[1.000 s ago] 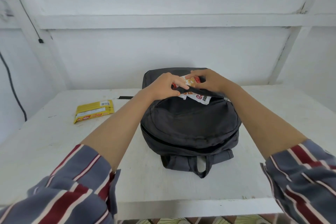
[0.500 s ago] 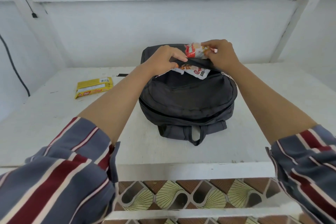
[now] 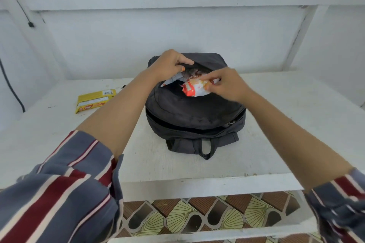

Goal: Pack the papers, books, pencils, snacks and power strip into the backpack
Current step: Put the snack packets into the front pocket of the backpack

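Stocking pocket | backpack (image 3: 195,112) flat on table (image 3: 79,140) | yellow snack pack (image 3: 94,100) loose, 9 o'clock of it | right hand (image 3: 227,85) pinches red-white snack packet (image 3: 195,89) at pocket mouth, 12 o'clock end | left hand (image 3: 169,64) grips pocket lip; advise lifting wider, feeding packet flat.

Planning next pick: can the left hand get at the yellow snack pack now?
Probably yes: the yellow snack pack lies uncovered on the table, left of the backpack. But the left hand grips the backpack's opening edge and must let go first.
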